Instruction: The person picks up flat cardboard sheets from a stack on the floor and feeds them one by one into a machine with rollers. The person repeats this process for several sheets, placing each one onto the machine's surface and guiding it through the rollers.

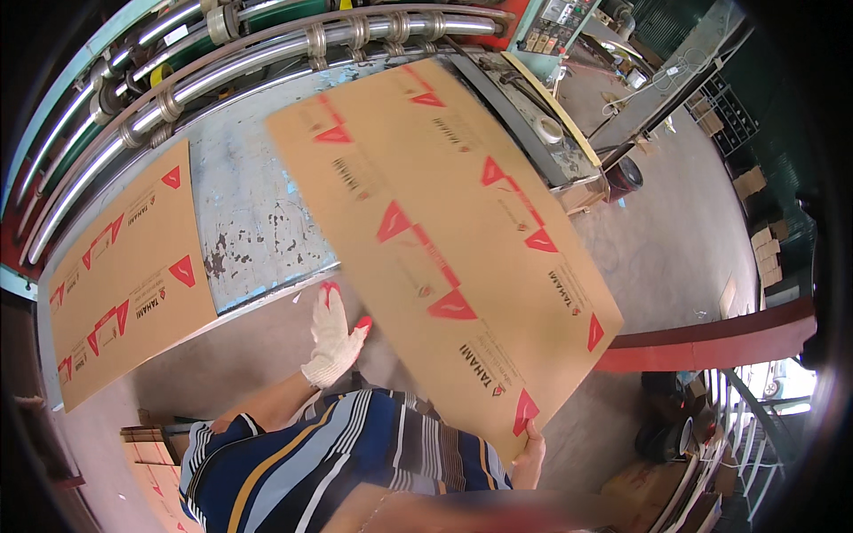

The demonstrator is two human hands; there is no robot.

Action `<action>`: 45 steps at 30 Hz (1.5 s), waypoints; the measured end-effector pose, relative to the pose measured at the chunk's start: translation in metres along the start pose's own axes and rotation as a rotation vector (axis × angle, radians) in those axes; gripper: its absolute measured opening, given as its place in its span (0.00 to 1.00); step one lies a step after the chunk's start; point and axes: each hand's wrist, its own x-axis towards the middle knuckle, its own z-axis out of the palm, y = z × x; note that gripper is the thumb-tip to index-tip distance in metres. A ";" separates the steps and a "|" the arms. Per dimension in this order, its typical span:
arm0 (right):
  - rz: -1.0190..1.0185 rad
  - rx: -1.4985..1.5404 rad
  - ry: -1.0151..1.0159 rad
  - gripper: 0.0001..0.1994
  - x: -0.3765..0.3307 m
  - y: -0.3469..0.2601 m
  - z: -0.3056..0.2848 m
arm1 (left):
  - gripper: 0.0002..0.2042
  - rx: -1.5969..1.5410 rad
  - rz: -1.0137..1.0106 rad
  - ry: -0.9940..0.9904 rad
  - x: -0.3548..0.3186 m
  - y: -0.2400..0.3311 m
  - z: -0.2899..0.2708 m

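Note:
A large brown cardboard sheet (444,240) with red triangle marks and dark print hangs tilted in front of me, above the floor. My left hand (333,338), in a white glove with red fingertips, is at the sheet's left edge, its thumb touching the edge. My bare right hand (530,455) grips the sheet's near lower corner from below. A second printed sheet (124,275) lies flat at the left on the worn grey-blue machine table (253,213). My striped shirt fills the lower middle.
Long metal rollers (267,53) curve across the top behind the table. A control panel (555,22) stands at top centre. A stack of brown sheets (155,471) lies at lower left. A red rail (711,342) and boxes are at right. Bare concrete floor (675,240) spreads to the right.

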 end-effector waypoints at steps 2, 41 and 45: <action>-0.013 0.077 -0.103 0.20 0.004 0.007 0.012 | 0.34 -0.366 -0.242 -0.403 0.004 0.006 0.020; 0.391 -0.600 -0.564 0.16 0.152 0.146 0.334 | 0.31 0.756 -0.539 0.216 0.095 -0.257 -0.209; 0.389 -0.651 -0.784 0.17 0.139 0.153 0.355 | 0.29 0.682 -0.139 0.116 0.093 -0.160 -0.115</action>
